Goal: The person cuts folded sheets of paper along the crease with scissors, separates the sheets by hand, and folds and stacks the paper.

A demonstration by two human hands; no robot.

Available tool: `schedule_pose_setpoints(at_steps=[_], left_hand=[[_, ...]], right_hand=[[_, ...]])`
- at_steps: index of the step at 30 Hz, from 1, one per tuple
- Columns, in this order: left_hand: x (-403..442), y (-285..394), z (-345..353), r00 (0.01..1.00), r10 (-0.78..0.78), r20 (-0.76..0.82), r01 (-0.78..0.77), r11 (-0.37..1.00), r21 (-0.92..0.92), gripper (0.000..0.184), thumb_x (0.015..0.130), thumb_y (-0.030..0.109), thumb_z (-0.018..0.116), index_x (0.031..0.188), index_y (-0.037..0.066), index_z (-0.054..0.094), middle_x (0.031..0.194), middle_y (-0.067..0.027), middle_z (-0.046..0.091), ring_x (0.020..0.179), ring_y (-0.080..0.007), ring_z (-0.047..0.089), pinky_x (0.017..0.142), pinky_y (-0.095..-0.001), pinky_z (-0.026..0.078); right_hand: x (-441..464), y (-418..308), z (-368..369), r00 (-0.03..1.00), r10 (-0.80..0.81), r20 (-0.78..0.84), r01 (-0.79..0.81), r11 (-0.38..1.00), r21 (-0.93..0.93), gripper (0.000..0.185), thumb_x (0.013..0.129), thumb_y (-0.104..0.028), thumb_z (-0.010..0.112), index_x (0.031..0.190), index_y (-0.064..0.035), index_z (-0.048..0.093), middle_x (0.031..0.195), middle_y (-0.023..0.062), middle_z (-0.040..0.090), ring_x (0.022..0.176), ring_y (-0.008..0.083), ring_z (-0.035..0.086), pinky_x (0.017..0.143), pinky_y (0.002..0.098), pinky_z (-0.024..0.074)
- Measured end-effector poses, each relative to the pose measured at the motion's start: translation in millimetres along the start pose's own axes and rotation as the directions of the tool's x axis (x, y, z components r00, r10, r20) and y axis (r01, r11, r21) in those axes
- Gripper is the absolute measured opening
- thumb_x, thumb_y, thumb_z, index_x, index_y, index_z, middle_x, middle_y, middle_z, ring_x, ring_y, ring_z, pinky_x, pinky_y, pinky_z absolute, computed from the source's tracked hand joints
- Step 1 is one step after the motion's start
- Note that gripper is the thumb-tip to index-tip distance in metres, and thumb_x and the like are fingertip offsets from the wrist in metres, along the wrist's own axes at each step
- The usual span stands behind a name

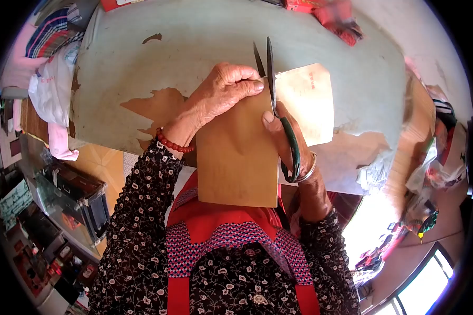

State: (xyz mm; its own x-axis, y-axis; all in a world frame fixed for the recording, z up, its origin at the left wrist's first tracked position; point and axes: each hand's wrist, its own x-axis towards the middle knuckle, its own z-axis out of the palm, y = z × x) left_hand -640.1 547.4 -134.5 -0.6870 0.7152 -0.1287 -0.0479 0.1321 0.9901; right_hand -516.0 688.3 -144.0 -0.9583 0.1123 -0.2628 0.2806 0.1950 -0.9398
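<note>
Worn pale-green table: surface is peeling in ragged patches, brown showing through. Crumpled red packaging sits at the far edge toward the right, kinda blurry. Some whitish crinkled plastic is at the near right corner.
Off to the left: thin white plastic bag by the table's side, with pink cloth just below it.
Left hand: narrow grip, thumb and fingers pinching the top edge of a flat brown rectangular paper piece, right beside the blades. Red bead bracelet on that wrist.
Right hand: grip wrapped around dark-bladed scissors with green handles, tips pointing away from the person and spread apart. Silvery bangle on this wrist.
Where the brown paper is: upright-ish in view, in front of the person, bottom edge overlapping a red apron. Lighter tan paper with small red print is just right of the blades; can't tell if the two are joined.
Sleeves: black fabric with white flowers.
</note>
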Motion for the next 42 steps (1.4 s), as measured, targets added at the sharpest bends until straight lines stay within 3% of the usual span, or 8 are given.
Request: schedule_pose_setpoints(at_steps=[11,17,19,21,25,28,33,42], left_hand=[[-2.6,-8.0,-25.7,0.997,0.023,0.072,-0.049,0.923,0.383,0.016,0.088,0.013,0.060,0.080,-0.001,0.057,0.060,0.0020,0.042,0.060,-0.0052,0.040,0.051,-0.0245,0.035],[1.5,-7.4,-43.2,0.996,-0.069,-0.063,0.092,0.606,0.790,0.014,0.086,0.011,0.058,0.093,-0.001,0.057,0.075,-0.0116,0.057,0.071,-0.0280,0.054,0.067,-0.0375,0.043],[4.2,-15.8,-37.9,0.872,0.489,-0.009,-0.199,0.371,0.907,0.024,0.083,0.009,0.060,0.105,0.001,0.057,0.096,-0.0120,0.059,0.092,-0.0292,0.055,0.079,-0.0393,0.042],[0.4,-13.3,-25.2,0.905,0.422,-0.054,-0.127,0.391,0.912,0.033,0.082,0.007,0.060,0.114,0.002,0.055,0.111,-0.0127,0.055,0.105,-0.0312,0.050,0.089,-0.0405,0.040],[-14.7,-12.8,-5.9,0.897,0.407,-0.174,-0.161,0.666,0.729,0.030,0.084,0.004,0.059,0.113,0.002,0.056,0.110,-0.0133,0.059,0.102,-0.0282,0.055,0.089,-0.0384,0.044],[-31.6,-17.5,10.4,0.959,0.137,-0.248,-0.083,0.973,0.217,0.023,0.091,0.009,0.056,0.112,0.000,0.058,0.107,-0.0081,0.063,0.101,-0.0152,0.058,0.089,-0.0295,0.047],[-70.5,-28.2,23.4,0.978,-0.154,-0.140,0.145,0.986,-0.076,0.023,0.093,0.012,0.054,0.113,0.001,0.059,0.106,-0.0071,0.063,0.101,-0.0135,0.058,0.090,-0.0286,0.046],[-97.9,-43.7,30.3,0.938,-0.321,-0.129,0.268,0.910,-0.316,0.031,0.093,0.016,0.052,0.118,-0.002,0.053,0.110,-0.0124,0.061,0.099,-0.0190,0.060,0.084,-0.0300,0.048]], right_hand=[[-7.5,-10.2,-4.6,0.989,-0.039,-0.146,0.022,0.993,-0.115,0.035,0.084,-0.029,0.067,0.092,0.0032,0.055,0.061,0.0185,0.056,0.055,0.0326,0.059,0.052,0.0373,0.0468],[-23.8,20.6,-72.9,0.939,-0.115,-0.324,-0.057,0.878,-0.475,0.054,0.066,-0.018,0.081,0.111,-0.0015,0.055,0.089,0.0114,0.062,0.078,0.0231,0.061,0.068,0.0349,0.0504],[-26.0,39.6,-100.5,0.908,-0.141,-0.394,-0.132,0.797,-0.590,0.054,0.069,-0.016,0.075,0.116,-0.0019,0.053,0.096,0.0129,0.060,0.083,0.0249,0.059,0.075,0.0363,0.0495],[-34.2,46.6,-123.4,0.889,-0.103,-0.446,-0.231,0.742,-0.630,0.056,0.069,-0.015,0.071,0.120,-0.0002,0.051,0.102,0.0169,0.059,0.089,0.0282,0.059,0.079,0.0374,0.0488],[-51.5,41.1,-132.5,0.866,-0.081,-0.493,-0.299,0.705,-0.643,0.054,0.070,-0.011,0.067,0.120,0.0016,0.051,0.113,0.0208,0.057,0.106,0.0332,0.054,0.090,0.0412,0.0444],[-61.6,25.4,-104.2,0.921,-0.309,-0.238,-0.018,0.575,-0.818,0.053,0.071,-0.008,0.065,0.122,-0.0034,0.050,0.119,0.0164,0.055,0.111,0.0325,0.051,0.095,0.0426,0.0417],[-32.3,37.9,-45.3,0.935,-0.331,0.127,0.284,0.487,-0.826,0.053,0.065,-0.014,0.069,0.117,-0.0118,0.056,0.125,0.0110,0.049,0.120,0.0342,0.043,0.095,0.0453,0.0376],[15.4,40.2,-38.2,0.879,-0.472,0.068,0.368,0.580,-0.727,0.008,0.076,-0.011,0.063,0.082,-0.0053,0.061,0.085,0.0095,0.060,0.085,0.0304,0.057,0.071,0.0407,0.0448]])
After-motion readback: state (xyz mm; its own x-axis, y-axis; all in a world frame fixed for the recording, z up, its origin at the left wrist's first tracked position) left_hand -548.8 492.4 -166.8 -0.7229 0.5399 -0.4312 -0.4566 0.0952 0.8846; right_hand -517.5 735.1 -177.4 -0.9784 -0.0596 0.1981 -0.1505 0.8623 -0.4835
